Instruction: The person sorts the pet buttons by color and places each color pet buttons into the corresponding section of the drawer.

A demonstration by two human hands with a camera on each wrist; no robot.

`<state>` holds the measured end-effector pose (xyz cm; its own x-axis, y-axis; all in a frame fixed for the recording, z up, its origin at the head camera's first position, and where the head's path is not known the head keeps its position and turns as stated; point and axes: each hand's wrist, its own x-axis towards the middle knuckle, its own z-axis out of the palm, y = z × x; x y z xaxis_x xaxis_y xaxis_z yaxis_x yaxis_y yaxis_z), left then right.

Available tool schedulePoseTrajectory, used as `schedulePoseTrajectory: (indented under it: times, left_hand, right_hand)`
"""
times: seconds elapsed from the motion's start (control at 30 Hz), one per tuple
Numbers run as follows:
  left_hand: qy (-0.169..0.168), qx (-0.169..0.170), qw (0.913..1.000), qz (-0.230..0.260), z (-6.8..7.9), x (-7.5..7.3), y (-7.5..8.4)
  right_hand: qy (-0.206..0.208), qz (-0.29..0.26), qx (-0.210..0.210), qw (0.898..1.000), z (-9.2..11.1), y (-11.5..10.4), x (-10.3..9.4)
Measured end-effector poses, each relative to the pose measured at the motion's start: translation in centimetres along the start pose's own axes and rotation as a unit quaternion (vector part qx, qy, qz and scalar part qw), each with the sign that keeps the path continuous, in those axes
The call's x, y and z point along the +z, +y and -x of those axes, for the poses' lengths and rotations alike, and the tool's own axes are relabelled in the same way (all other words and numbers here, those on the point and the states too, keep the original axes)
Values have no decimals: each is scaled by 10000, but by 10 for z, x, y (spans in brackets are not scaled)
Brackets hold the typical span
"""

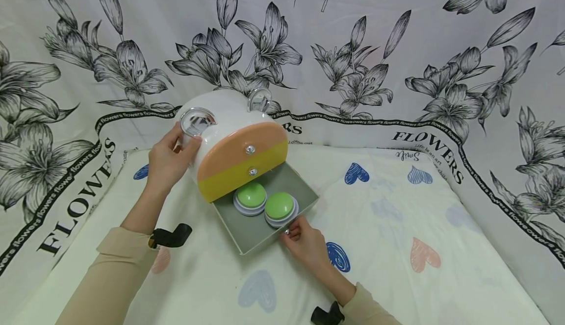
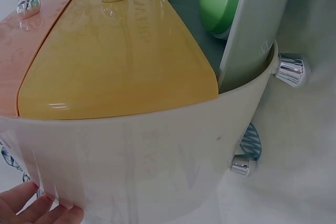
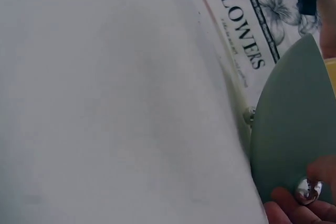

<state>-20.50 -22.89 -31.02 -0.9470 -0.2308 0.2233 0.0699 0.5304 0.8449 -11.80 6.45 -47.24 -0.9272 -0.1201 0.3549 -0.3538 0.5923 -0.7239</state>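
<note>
A white, rounded mini chest of drawers (image 1: 229, 107) has orange (image 1: 229, 143), yellow (image 1: 243, 173) and grey-green drawers with silver knobs. Its bottom grey-green drawer (image 1: 240, 234) is pulled out. Inside lie two round, green-domed things with pale grey bases, a left one (image 1: 250, 195) and a right one (image 1: 279, 206), like push buttons. My left hand (image 1: 169, 161) holds the chest's left side beside a silver ring-shaped piece; its fingertips press the white shell in the left wrist view. My right hand (image 1: 306, 244) pinches the silver knob (image 3: 308, 190) of the grey-green drawer.
The chest sits on a white cloth (image 1: 375, 276) printed with blue and pink hearts. Behind it hangs a white flower-printed cloth (image 1: 318, 94) with black lettering. Silver feet (image 2: 291, 70) stick out from the chest's underside. Black devices (image 1: 169, 237) are strapped at both wrists.
</note>
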Motion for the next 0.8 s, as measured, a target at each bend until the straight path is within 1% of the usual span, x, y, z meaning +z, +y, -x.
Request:
schedulePoseTrajectory:
  times: [0.23, 0.5, 0.8]
  left_hand:
    - [-9, 2, 10000, -5, 0, 0, 0]
    - [-14, -17, 10000, -6, 1, 0, 1]
    - [-22, 26, 10000, -7, 1, 0, 1]
  right_hand:
    - [127, 211, 23, 9997, -1, -1, 2]
    - [101, 85, 132, 9998, -4, -5, 2]
    - [213, 210, 146, 9994, -13, -8, 6]
